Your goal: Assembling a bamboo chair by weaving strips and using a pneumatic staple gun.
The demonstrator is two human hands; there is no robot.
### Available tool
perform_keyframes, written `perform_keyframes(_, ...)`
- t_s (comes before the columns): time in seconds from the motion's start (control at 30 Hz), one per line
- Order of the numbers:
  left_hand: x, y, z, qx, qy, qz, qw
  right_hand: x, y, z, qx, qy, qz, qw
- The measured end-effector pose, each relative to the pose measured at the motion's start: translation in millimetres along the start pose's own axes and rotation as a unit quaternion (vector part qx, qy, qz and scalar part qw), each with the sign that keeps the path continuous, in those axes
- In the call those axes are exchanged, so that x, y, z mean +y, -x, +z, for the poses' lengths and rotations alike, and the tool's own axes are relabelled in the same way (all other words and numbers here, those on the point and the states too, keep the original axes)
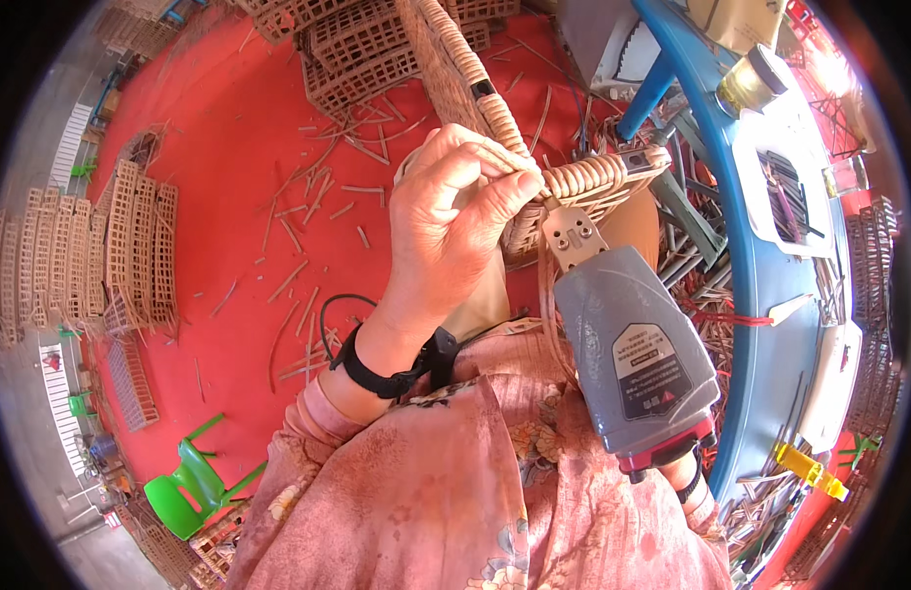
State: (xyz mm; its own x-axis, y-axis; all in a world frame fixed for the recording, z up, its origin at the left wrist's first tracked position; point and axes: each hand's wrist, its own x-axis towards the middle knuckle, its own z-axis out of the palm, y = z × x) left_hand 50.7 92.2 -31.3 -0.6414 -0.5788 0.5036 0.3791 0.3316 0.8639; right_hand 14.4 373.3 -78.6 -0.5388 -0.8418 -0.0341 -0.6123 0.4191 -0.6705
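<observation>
My left hand [446, 216] pinches a flat tan wicker strip [492, 150] between thumb and fingers, at the corner of a woven wicker frame. One wrapped bar [455, 49] of the frame runs away from me, and a shorter wrapped bar [588, 177] goes off to the right. My right hand [680, 472] is mostly hidden beneath a grey electric nail gun [637, 334], which it holds up. The metal nose [576, 236] of the gun points at the wrapped corner, close to my left fingertips. A loose strip [547, 305] hangs beside the gun.
A blue table [770, 305] at the right carries a white tray [749, 187], a jar [753, 81] and a yellow cutter [810, 472]. Stacked wicker panels [141, 246] stand at left, more [367, 59] ahead. Cut scraps litter the red floor [219, 128]. A green chair [185, 492] is lower left.
</observation>
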Motion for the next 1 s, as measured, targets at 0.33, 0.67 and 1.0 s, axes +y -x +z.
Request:
perform_keyframes(0.33, -5, 1, -8, -0.005, -0.024, 0.017, 1.000, -46, -17, -40, -0.024, -0.289, 0.183, 0.939)
perform_keyframes(0.67, -2, -4, -14, -0.050, 0.003, 0.013, 0.999, -8, 1, 2, 0.127, -0.218, 0.037, 0.967)
perform_keyframes(1.0, 1, -5, -6, -0.034, 0.028, -0.044, 0.998, -28, 0, -38, 0.160, -0.320, 0.216, 0.909)
